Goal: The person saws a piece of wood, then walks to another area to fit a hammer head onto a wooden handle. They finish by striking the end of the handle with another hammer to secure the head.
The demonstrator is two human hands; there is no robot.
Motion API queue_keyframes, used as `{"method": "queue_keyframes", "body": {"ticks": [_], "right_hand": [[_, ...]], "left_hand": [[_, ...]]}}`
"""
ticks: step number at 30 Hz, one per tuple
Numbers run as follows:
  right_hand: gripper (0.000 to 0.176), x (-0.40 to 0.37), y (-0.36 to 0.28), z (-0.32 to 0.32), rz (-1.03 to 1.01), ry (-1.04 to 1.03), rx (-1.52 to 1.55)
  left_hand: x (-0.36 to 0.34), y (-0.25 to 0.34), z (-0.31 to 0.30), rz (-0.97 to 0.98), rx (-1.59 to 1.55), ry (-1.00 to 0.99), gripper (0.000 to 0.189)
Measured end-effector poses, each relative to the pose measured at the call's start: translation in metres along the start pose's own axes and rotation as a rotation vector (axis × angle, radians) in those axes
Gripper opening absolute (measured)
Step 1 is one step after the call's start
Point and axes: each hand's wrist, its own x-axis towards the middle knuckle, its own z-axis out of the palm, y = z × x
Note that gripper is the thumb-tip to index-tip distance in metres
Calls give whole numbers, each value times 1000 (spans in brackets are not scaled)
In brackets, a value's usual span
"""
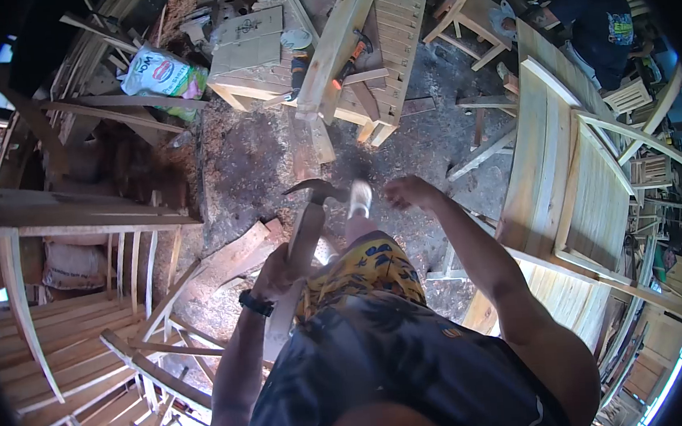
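My left hand [275, 276], with a dark watch on the wrist, is closed around the long wooden handle of a claw hammer [319, 189]. The hammer's dark metal head is uppermost, ahead of my body. To the right, my right hand [408, 192] hangs over the floor with its fingers curled in; I cannot tell whether something small is inside them. A light shoe [360, 199] of mine shows between the hammer head and this hand.
Ahead, a slatted wooden bench [403, 40] carries a timber beam [339, 41] and an orange-and-black power tool [353, 58]. A large wooden panel frame [545, 157] stands at right, with a person [594, 25] bent beyond it. Wooden chair frames [86, 329] crowd the left; boards [236, 257] lie on the shavings-strewn floor.
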Motion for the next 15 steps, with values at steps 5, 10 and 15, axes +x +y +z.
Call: {"method": "queue_keyframes", "body": {"ticks": [5,10,15], "right_hand": [[21,187,-63,-29,-116,-61,1],[32,378,-93,-58,-12,279,-254],[35,527,-90,-86,-112,381,28]], "left_hand": [[54,-30,-30,-154,-280,-39,53],[89,33,-60,-513,-310,163,54],[123,72,-80,-714,-441,267,42]]}}
